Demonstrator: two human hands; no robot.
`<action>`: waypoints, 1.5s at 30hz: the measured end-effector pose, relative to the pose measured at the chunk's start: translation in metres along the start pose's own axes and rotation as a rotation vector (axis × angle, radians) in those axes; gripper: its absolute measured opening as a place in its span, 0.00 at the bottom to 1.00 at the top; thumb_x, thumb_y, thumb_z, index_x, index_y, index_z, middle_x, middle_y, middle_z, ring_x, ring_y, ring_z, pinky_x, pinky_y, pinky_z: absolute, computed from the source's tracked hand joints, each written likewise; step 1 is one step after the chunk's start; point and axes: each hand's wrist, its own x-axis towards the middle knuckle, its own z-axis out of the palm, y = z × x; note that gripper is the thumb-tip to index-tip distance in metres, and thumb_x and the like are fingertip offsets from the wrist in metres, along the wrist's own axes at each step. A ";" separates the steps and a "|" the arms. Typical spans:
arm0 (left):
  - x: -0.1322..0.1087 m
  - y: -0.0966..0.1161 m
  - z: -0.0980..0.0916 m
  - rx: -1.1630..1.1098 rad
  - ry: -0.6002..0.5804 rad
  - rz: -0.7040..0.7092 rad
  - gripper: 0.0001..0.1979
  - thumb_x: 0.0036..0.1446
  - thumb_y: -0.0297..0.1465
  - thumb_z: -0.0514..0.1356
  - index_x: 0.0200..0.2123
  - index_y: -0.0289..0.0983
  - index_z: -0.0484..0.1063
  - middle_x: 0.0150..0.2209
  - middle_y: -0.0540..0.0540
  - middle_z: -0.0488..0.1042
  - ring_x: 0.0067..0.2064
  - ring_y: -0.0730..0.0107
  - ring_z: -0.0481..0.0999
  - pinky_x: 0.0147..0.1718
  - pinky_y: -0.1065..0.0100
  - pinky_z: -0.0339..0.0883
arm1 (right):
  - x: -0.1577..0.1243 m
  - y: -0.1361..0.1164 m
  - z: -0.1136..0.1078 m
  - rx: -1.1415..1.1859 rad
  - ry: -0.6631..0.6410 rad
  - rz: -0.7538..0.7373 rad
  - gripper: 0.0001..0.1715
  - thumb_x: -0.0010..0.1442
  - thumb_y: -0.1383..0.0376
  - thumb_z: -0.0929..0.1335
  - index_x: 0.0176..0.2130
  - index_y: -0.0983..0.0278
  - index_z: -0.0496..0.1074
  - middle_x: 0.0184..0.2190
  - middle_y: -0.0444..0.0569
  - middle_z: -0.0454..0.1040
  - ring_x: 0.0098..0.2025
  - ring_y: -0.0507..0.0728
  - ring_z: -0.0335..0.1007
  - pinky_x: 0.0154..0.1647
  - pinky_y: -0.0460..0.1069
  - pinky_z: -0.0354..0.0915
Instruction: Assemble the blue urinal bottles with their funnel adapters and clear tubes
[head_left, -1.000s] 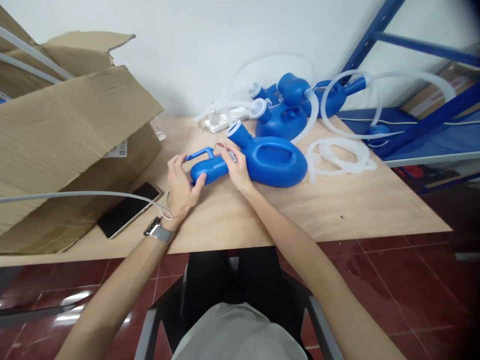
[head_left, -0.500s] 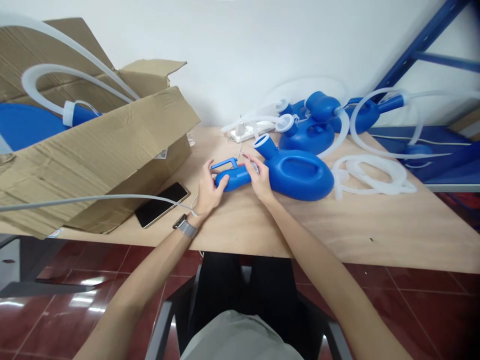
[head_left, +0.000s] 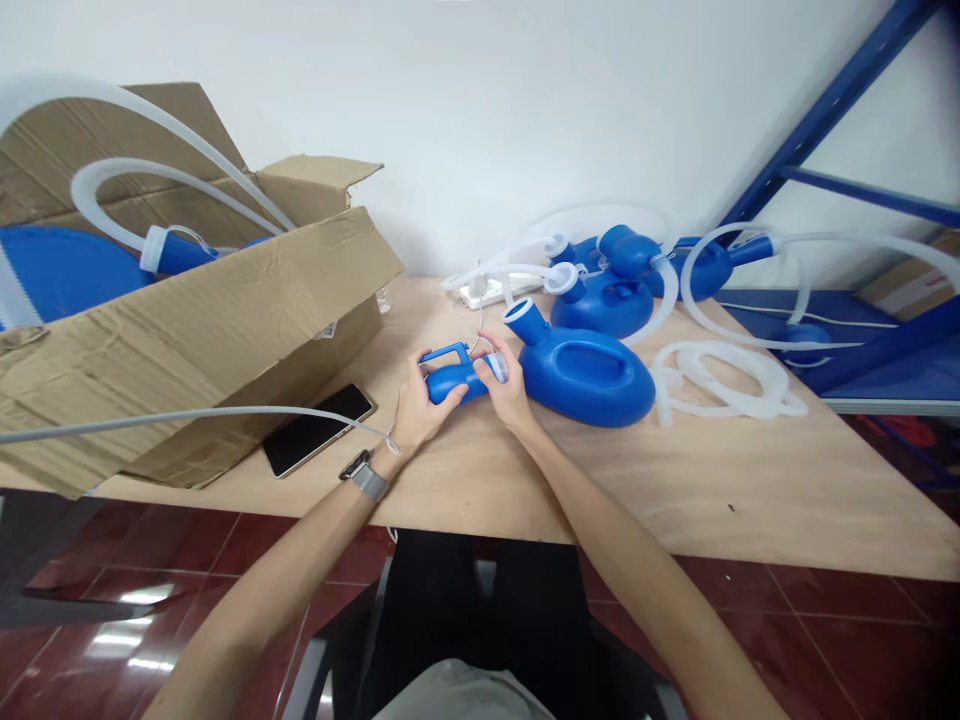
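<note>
Between my two hands lies a small blue plastic bottle-shaped piece (head_left: 448, 380) with a thin blue handle frame and a whitish cap end. My left hand (head_left: 418, 408) is closed round its left end, thumb along the near side. My right hand (head_left: 510, 390) grips the right end, its thumb pressed by the whitish cap. Just right of that hand rests a large blue plastic urinal bottle (head_left: 581, 402) with an oval recess and an open white-rimmed neck (head_left: 525, 318). Part of the held piece is hidden by my fingers.
At left stands an open cardboard box (head_left: 225, 335) with blue bottles and white tubing (head_left: 90, 200) in it. A phone (head_left: 319, 430) lies beside it. More blue bottles (head_left: 611, 305), a power strip (head_left: 499, 290) and coiled tubing (head_left: 742, 380) lie at the back and right.
My right thumb has shifted onto the right end, and more of the whitish cap shows. The held piece has turned slightly. The whole view has tipped upward.
</note>
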 end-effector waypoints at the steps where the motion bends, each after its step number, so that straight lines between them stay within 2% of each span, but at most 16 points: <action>1: 0.000 0.001 0.000 -0.002 0.004 0.003 0.41 0.55 0.52 0.69 0.63 0.39 0.57 0.47 0.40 0.82 0.45 0.51 0.86 0.42 0.56 0.77 | 0.000 0.000 0.000 0.002 -0.015 -0.007 0.40 0.58 0.43 0.75 0.61 0.60 0.72 0.43 0.50 0.80 0.46 0.61 0.79 0.54 0.58 0.74; 5: -0.003 0.004 0.000 0.016 0.029 0.007 0.44 0.50 0.50 0.73 0.62 0.41 0.56 0.48 0.38 0.82 0.47 0.49 0.86 0.43 0.55 0.79 | -0.001 -0.004 -0.002 -0.029 -0.074 -0.032 0.42 0.59 0.46 0.75 0.65 0.59 0.69 0.48 0.52 0.80 0.52 0.63 0.78 0.59 0.61 0.73; 11: -0.006 0.004 0.002 0.072 0.062 0.014 0.45 0.49 0.50 0.73 0.62 0.40 0.56 0.45 0.40 0.83 0.45 0.48 0.86 0.42 0.55 0.79 | -0.002 -0.014 -0.009 -0.067 -0.194 -0.044 0.33 0.65 0.49 0.71 0.64 0.60 0.72 0.50 0.53 0.80 0.54 0.63 0.77 0.63 0.62 0.69; 14: -0.006 0.003 0.002 0.086 0.091 0.028 0.45 0.48 0.51 0.73 0.62 0.40 0.57 0.46 0.41 0.83 0.45 0.48 0.87 0.42 0.55 0.79 | -0.001 -0.021 -0.012 -0.052 -0.213 -0.047 0.32 0.65 0.47 0.71 0.61 0.59 0.73 0.53 0.53 0.80 0.57 0.64 0.76 0.65 0.61 0.68; 17: -0.005 0.002 0.001 0.094 0.103 0.056 0.45 0.49 0.52 0.73 0.62 0.40 0.56 0.47 0.39 0.82 0.48 0.47 0.86 0.44 0.54 0.79 | 0.003 -0.026 -0.012 -0.015 -0.257 0.014 0.31 0.68 0.40 0.67 0.56 0.58 0.75 0.54 0.52 0.80 0.57 0.63 0.76 0.64 0.59 0.67; 19: -0.004 -0.001 0.001 0.115 0.106 0.073 0.47 0.49 0.52 0.73 0.62 0.39 0.55 0.48 0.38 0.82 0.49 0.46 0.86 0.45 0.53 0.79 | 0.008 -0.026 -0.012 0.013 -0.243 0.076 0.32 0.68 0.37 0.65 0.51 0.58 0.77 0.50 0.51 0.81 0.55 0.62 0.77 0.63 0.58 0.68; 21: -0.004 -0.003 0.003 0.146 0.099 0.088 0.49 0.46 0.53 0.74 0.62 0.39 0.55 0.48 0.38 0.82 0.49 0.45 0.86 0.46 0.52 0.79 | 0.012 -0.025 -0.011 0.045 -0.176 0.143 0.33 0.66 0.36 0.65 0.43 0.59 0.78 0.43 0.50 0.82 0.51 0.62 0.78 0.58 0.56 0.69; 23: -0.004 -0.006 0.004 0.170 0.092 0.100 0.50 0.44 0.53 0.75 0.62 0.40 0.56 0.48 0.38 0.82 0.49 0.45 0.86 0.46 0.52 0.79 | 0.015 -0.022 -0.009 0.070 -0.113 0.195 0.29 0.62 0.38 0.69 0.37 0.60 0.77 0.37 0.47 0.80 0.45 0.60 0.77 0.52 0.54 0.70; 26: -0.005 -0.009 0.006 0.178 0.104 0.102 0.51 0.41 0.52 0.76 0.61 0.40 0.57 0.49 0.39 0.80 0.49 0.45 0.86 0.46 0.52 0.79 | 0.015 -0.019 -0.007 0.075 -0.080 0.209 0.23 0.59 0.44 0.74 0.33 0.60 0.75 0.32 0.44 0.77 0.39 0.57 0.75 0.47 0.51 0.70; 29: -0.005 -0.010 0.006 0.149 0.128 0.113 0.50 0.41 0.52 0.77 0.60 0.41 0.57 0.50 0.40 0.78 0.49 0.46 0.85 0.46 0.53 0.79 | 0.013 -0.019 -0.006 0.106 -0.033 0.190 0.19 0.60 0.47 0.73 0.34 0.59 0.72 0.31 0.43 0.77 0.40 0.57 0.76 0.48 0.51 0.70; 32: -0.005 -0.011 0.006 0.113 0.137 0.133 0.50 0.41 0.53 0.76 0.60 0.41 0.57 0.50 0.40 0.78 0.48 0.48 0.85 0.46 0.52 0.79 | 0.013 -0.021 -0.007 0.133 -0.016 0.167 0.16 0.62 0.49 0.71 0.39 0.58 0.72 0.33 0.43 0.79 0.42 0.58 0.78 0.52 0.53 0.70; 34: -0.005 -0.011 0.005 0.105 0.144 0.138 0.50 0.41 0.53 0.76 0.60 0.41 0.57 0.51 0.39 0.77 0.48 0.48 0.85 0.46 0.51 0.79 | 0.013 -0.022 -0.008 0.113 -0.054 0.149 0.15 0.63 0.50 0.70 0.42 0.58 0.74 0.36 0.44 0.80 0.44 0.58 0.79 0.52 0.53 0.71; 38: -0.005 -0.008 0.005 0.114 0.155 0.137 0.50 0.41 0.52 0.76 0.60 0.40 0.58 0.50 0.40 0.77 0.46 0.48 0.85 0.45 0.51 0.80 | 0.013 -0.019 -0.010 0.041 -0.109 0.123 0.16 0.62 0.50 0.70 0.38 0.60 0.75 0.38 0.46 0.81 0.44 0.59 0.77 0.50 0.53 0.70; 42: -0.005 -0.007 0.005 0.117 0.164 0.137 0.49 0.39 0.51 0.77 0.59 0.40 0.59 0.49 0.41 0.77 0.46 0.48 0.85 0.45 0.51 0.80 | 0.010 -0.016 -0.007 0.052 -0.077 0.098 0.17 0.62 0.51 0.71 0.45 0.59 0.74 0.38 0.44 0.80 0.43 0.57 0.77 0.50 0.52 0.70; 45: -0.005 -0.010 0.005 0.118 0.172 0.132 0.50 0.39 0.51 0.78 0.60 0.41 0.59 0.49 0.41 0.77 0.47 0.48 0.85 0.46 0.52 0.80 | 0.008 -0.015 -0.005 0.068 -0.053 0.067 0.17 0.63 0.50 0.72 0.45 0.58 0.74 0.40 0.45 0.80 0.44 0.57 0.77 0.52 0.53 0.71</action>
